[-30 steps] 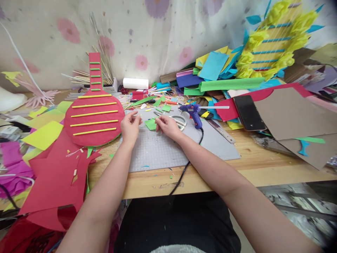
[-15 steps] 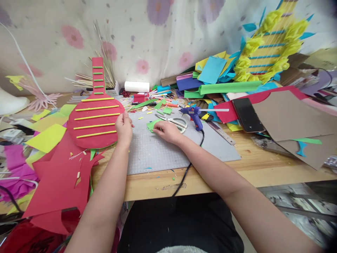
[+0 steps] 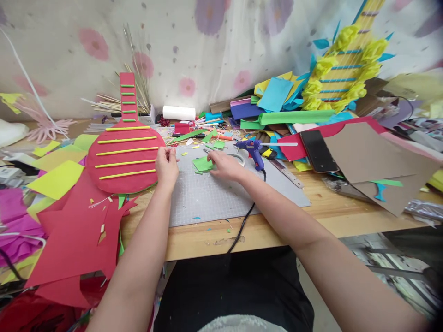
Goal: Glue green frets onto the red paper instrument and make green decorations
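My left hand [image 3: 167,167] is beside the right edge of a red paper guitar shape [image 3: 126,163] with yellow strips on its body and green strips on its neck. Its fingers are curled together, and whatever they may hold is hidden. My right hand [image 3: 226,166] hovers over the grey cutting mat [image 3: 194,203], fingers bent but apart, at the right edge of a green paper piece [image 3: 202,163]. It partly covers the scissors [image 3: 239,159], whose light handle shows behind it. A short green stick piece [image 3: 198,172] lies just below the green paper.
A purple glue gun [image 3: 254,152] with a black cord rests on the mat's right side, near a metal ruler [image 3: 286,173]. Red paper scraps [image 3: 72,240] are heaped at left. A phone [image 3: 317,151] and cardboard [image 3: 374,161] lie right. A yellow decorated guitar [image 3: 342,74] stands behind.
My right hand has shifted slightly right and its fingers have parted, uncovering the green paper and the short green piece. It now hides more of the scissors. My left hand stays by the red guitar.
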`<move>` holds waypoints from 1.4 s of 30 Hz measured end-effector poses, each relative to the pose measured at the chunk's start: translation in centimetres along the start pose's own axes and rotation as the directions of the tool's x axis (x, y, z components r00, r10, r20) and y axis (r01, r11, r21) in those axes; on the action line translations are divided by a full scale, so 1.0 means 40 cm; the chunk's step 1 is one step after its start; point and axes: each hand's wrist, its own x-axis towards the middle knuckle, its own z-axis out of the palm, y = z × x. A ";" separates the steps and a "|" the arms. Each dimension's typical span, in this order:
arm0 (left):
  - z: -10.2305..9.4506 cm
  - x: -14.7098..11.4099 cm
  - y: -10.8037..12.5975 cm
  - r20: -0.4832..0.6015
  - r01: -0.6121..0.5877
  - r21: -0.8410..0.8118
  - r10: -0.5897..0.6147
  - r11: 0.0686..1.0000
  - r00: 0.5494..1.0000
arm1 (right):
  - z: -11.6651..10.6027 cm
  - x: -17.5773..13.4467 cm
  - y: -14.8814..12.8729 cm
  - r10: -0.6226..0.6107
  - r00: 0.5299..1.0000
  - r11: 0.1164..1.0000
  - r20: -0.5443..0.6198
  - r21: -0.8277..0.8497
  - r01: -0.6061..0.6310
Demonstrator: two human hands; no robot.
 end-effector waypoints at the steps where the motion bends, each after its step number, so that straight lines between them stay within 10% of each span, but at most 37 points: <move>1: -0.001 0.001 -0.001 0.001 -0.008 0.035 0.008 0.999 1.000 | -0.003 0.002 0.004 -0.014 1.000 0.999 0.010 -0.047 0.014; 6: -0.001 -0.002 0.004 0.034 0.024 0.085 -0.027 0.996 0.999 | -0.014 0.028 0.012 0.006 0.993 0.998 -0.116 -0.060 -0.013; 13: 0.011 -0.007 -0.011 0.127 0.047 0.023 -0.050 0.999 0.991 | -0.072 0.100 0.040 0.199 0.856 0.980 -0.477 0.112 -0.165; 22: 0.017 -0.011 -0.022 0.211 0.139 -0.096 -0.116 0.986 0.971 | -0.004 0.141 0.057 0.128 0.981 0.980 -0.146 -0.134 -0.148; 34: 0.000 -0.021 0.026 0.094 0.067 0.277 -0.096 0.959 0.991 | 0.039 0.043 0.010 -0.127 0.992 0.992 0.001 -0.012 0.127; 42: 0.025 -0.040 0.005 0.209 0.055 0.057 -0.065 0.997 0.976 | 0.031 0.000 0.032 0.155 0.975 0.930 -0.157 0.356 -0.090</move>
